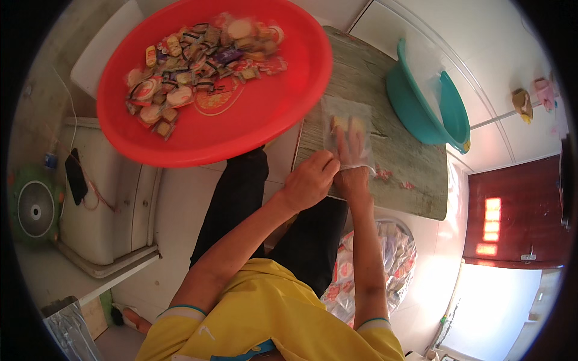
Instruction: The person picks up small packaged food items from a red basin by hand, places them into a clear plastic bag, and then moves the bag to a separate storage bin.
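A clear plastic bag [366, 122] lies over the wooden table's near left part. My right hand [352, 146] is inside it up to the wrist, its fingers stretched forward beside small yellowish-brown packaged snacks [338, 122]; whether it grips them I cannot tell. At the bag's mouth, my left hand [316, 173] pinches the edge with curled fingers, close to the right wrist. To the left, a large round red plastic basin [253, 117] holds a heap of small wrapped snacks [180, 76].
A teal plastic basin [413, 108] with clear plastic in it stands at the table's [406, 194] far right. Below the table, a round container of filled clear packets [397, 266] sits on the floor by my right arm. A cabinet [99, 194] stands at left, near a green fan [35, 210].
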Demonstrator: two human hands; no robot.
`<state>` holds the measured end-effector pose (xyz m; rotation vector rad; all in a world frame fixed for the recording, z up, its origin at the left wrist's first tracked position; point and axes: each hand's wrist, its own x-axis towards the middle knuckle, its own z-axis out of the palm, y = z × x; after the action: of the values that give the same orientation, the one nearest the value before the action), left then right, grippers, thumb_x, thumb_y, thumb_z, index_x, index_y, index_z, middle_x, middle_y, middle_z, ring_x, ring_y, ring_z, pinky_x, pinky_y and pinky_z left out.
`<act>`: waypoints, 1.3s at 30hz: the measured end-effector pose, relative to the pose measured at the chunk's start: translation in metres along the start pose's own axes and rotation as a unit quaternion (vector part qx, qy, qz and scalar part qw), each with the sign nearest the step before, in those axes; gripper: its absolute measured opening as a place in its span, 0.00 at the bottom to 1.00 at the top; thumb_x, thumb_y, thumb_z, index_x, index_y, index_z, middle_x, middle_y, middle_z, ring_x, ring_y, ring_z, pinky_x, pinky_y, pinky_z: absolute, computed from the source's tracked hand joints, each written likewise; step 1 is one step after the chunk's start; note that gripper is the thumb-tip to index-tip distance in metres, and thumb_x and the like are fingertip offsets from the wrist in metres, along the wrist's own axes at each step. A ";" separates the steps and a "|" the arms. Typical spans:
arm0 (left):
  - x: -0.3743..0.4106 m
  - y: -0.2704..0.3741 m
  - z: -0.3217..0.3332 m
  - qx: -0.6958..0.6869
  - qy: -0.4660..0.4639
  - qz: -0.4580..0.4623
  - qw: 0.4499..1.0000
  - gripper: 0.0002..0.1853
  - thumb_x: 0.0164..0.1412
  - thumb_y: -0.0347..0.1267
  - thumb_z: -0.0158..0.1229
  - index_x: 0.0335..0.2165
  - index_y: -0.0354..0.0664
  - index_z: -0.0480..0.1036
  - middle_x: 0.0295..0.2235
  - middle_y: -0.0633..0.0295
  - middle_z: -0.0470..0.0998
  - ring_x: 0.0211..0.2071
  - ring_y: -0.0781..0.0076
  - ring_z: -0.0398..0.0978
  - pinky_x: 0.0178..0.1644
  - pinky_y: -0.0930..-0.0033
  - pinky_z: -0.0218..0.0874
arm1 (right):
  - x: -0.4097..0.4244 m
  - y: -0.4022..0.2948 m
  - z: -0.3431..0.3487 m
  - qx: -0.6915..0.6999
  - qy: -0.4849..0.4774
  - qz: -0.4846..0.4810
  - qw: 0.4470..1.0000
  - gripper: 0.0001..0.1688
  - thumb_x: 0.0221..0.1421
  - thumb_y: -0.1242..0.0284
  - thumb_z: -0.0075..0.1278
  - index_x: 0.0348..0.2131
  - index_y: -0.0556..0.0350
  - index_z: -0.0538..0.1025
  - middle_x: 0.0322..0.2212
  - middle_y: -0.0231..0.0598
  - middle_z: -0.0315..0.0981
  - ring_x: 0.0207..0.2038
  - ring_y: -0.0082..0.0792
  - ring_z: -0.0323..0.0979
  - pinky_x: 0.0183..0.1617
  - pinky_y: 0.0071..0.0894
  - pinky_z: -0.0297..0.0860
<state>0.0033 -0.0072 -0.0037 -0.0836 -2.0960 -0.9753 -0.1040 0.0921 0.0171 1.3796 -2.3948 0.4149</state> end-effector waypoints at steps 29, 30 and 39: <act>-0.004 -0.002 0.007 0.031 -0.002 -0.036 0.999 0.08 0.47 0.26 0.57 0.29 0.37 0.67 0.30 0.54 0.67 0.35 0.54 0.71 0.39 0.61 0.67 | -0.064 -0.032 -0.060 0.062 -0.225 0.025 0.972 0.31 0.63 0.70 0.44 0.62 0.60 0.61 0.62 0.57 0.54 0.64 0.61 0.51 0.67 0.58 0.49; -0.003 -0.002 0.007 0.037 -0.004 -0.036 0.999 0.08 0.47 0.26 0.57 0.29 0.37 0.68 0.30 0.54 0.67 0.35 0.54 0.71 0.39 0.61 0.67 | -0.064 -0.036 -0.064 0.058 -0.211 0.014 0.976 0.31 0.63 0.69 0.44 0.62 0.59 0.61 0.62 0.56 0.55 0.64 0.61 0.52 0.67 0.58 0.49; -0.004 -0.003 0.010 0.059 -0.065 -0.074 0.993 0.09 0.48 0.27 0.58 0.31 0.37 0.69 0.32 0.54 0.68 0.37 0.56 0.71 0.41 0.62 0.67 | 0.048 -0.063 -0.100 0.150 -0.051 -0.034 0.987 0.07 0.57 0.80 0.52 0.36 0.65 0.78 0.29 0.52 0.77 0.29 0.51 0.78 0.32 0.40 0.71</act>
<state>-0.0011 -0.0015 -0.0119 0.0721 -2.3020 -0.9530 -0.0569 0.0659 0.1326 1.6406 -2.4315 0.7289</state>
